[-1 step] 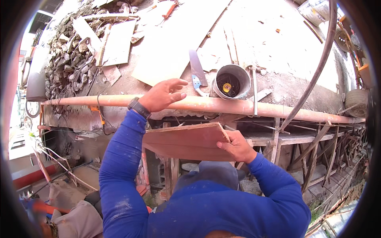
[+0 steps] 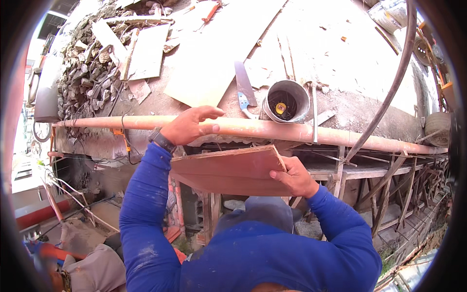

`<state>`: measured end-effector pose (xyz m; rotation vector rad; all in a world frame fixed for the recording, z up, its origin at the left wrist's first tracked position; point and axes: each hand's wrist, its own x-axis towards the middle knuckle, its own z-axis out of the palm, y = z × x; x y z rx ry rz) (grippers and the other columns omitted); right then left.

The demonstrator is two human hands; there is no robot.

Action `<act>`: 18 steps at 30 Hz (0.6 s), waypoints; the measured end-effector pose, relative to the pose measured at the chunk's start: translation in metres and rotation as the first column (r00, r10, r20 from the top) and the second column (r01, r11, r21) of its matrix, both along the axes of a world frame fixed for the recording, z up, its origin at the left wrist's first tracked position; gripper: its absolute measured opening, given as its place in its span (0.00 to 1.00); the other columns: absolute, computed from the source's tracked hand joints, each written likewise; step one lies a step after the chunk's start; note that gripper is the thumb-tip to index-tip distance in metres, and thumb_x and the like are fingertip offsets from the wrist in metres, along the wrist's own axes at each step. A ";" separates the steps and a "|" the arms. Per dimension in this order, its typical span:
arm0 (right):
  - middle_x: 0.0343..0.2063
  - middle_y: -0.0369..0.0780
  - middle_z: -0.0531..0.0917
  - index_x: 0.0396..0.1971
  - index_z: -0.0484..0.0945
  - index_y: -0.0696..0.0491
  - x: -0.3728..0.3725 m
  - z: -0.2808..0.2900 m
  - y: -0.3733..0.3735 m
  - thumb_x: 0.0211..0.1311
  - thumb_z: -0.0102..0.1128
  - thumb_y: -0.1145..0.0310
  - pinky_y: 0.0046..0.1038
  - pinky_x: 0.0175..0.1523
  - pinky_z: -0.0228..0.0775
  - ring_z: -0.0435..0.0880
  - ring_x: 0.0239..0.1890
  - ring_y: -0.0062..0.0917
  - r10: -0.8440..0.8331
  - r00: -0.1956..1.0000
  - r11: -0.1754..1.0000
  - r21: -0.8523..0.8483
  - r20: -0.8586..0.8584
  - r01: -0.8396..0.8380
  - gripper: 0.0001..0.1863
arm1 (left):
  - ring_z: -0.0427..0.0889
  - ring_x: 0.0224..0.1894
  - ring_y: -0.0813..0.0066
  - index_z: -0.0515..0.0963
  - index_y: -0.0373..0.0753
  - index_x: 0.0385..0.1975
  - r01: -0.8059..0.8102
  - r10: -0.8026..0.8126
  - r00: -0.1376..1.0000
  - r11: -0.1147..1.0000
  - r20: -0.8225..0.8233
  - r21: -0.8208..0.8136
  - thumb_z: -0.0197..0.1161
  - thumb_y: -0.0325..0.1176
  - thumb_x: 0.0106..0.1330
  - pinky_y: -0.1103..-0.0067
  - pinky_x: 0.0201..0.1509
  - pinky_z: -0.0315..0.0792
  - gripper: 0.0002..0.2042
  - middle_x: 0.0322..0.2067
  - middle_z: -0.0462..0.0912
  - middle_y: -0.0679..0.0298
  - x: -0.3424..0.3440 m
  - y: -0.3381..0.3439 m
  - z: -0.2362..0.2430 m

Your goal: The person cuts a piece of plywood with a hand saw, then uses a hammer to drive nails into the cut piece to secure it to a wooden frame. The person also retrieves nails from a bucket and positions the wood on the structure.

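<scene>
My right hand (image 2: 295, 179) grips the right edge of a reddish-brown plywood board (image 2: 228, 171), thumb on its near face. The board is tilted in front of my body, its pale layered edge uppermost. My left hand (image 2: 188, 125), with a dark watch on its wrist, is raised above the board's left end. Its fingers are apart and hold nothing. Beyond my hands, a handsaw (image 2: 244, 86) with a blue-and-white handle lies on the ground. Beside it stands a grey bucket (image 2: 305, 103) with dark contents and a round yellow item (image 2: 280, 108).
A long orange pipe (image 2: 287, 129) runs across, just beyond the board. Broken stones (image 2: 80, 73) and pale sheets (image 2: 148, 53) lie far left. A dark hose (image 2: 389, 95) curves down at right, above timber framing (image 2: 382, 187). Another person's grey clothing (image 2: 97, 267) shows at lower left.
My left hand has moved slightly left and down. The board's left end has shifted left a little, while my right hand keeps its grip.
</scene>
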<state>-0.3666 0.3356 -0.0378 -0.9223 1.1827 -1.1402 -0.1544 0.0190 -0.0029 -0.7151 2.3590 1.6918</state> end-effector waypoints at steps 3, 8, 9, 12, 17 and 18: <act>0.51 0.39 0.89 0.61 0.80 0.63 -0.032 0.020 -0.039 0.77 0.64 0.63 0.28 0.61 0.75 0.82 0.53 0.20 0.021 0.992 0.996 -0.090 0.123 -0.010 0.22 | 0.86 0.57 0.61 0.81 0.34 0.59 0.164 -0.160 0.985 0.984 0.065 -0.070 0.74 0.39 0.68 0.67 0.65 0.75 0.23 0.54 0.87 0.51 0.072 0.008 0.058; 0.52 0.39 0.88 0.63 0.79 0.63 -0.070 0.034 -0.168 0.74 0.69 0.61 0.27 0.63 0.74 0.82 0.55 0.20 0.040 0.999 0.965 -0.259 -0.030 -0.046 0.26 | 0.86 0.55 0.52 0.80 0.31 0.56 -0.094 0.173 0.966 0.926 0.191 -0.366 0.73 0.34 0.66 0.66 0.60 0.76 0.22 0.45 0.87 0.45 0.096 0.002 0.110; 0.52 0.40 0.88 0.60 0.80 0.63 -0.067 0.034 -0.199 0.74 0.69 0.62 0.27 0.62 0.75 0.82 0.55 0.20 -0.059 0.991 0.952 -0.306 -0.116 0.021 0.23 | 0.86 0.54 0.50 0.79 0.31 0.57 -0.168 0.250 0.961 0.864 0.115 -0.475 0.72 0.33 0.66 0.65 0.59 0.76 0.22 0.43 0.87 0.44 0.101 -0.003 0.111; 0.49 0.49 0.87 0.53 0.82 0.58 -0.065 -0.038 -0.264 0.72 0.66 0.65 0.34 0.57 0.79 0.88 0.50 0.34 -0.605 0.648 0.794 -0.412 -0.463 0.447 0.16 | 0.85 0.56 0.46 0.76 0.27 0.61 -0.275 0.366 0.929 0.779 0.052 -0.564 0.72 0.32 0.67 0.65 0.63 0.76 0.25 0.50 0.86 0.40 0.115 -0.031 0.094; 0.51 0.53 0.84 0.56 0.80 0.56 -0.020 -0.166 -0.276 0.66 0.64 0.68 0.44 0.65 0.74 0.83 0.57 0.49 -0.465 0.561 0.880 -0.290 -0.685 0.376 0.20 | 0.84 0.61 0.55 0.72 0.22 0.65 -0.295 0.474 0.876 0.677 0.092 -0.674 0.72 0.33 0.69 0.68 0.68 0.73 0.29 0.56 0.86 0.44 0.120 -0.056 0.109; 0.51 0.52 0.85 0.56 0.80 0.57 -0.019 -0.180 -0.278 0.65 0.64 0.69 0.44 0.64 0.74 0.84 0.56 0.48 -0.495 0.481 0.857 -0.316 -0.723 0.407 0.20 | 0.83 0.61 0.54 0.72 0.22 0.66 -0.249 0.475 0.872 0.642 0.121 -0.725 0.72 0.33 0.69 0.67 0.69 0.72 0.30 0.57 0.85 0.43 0.126 -0.070 0.115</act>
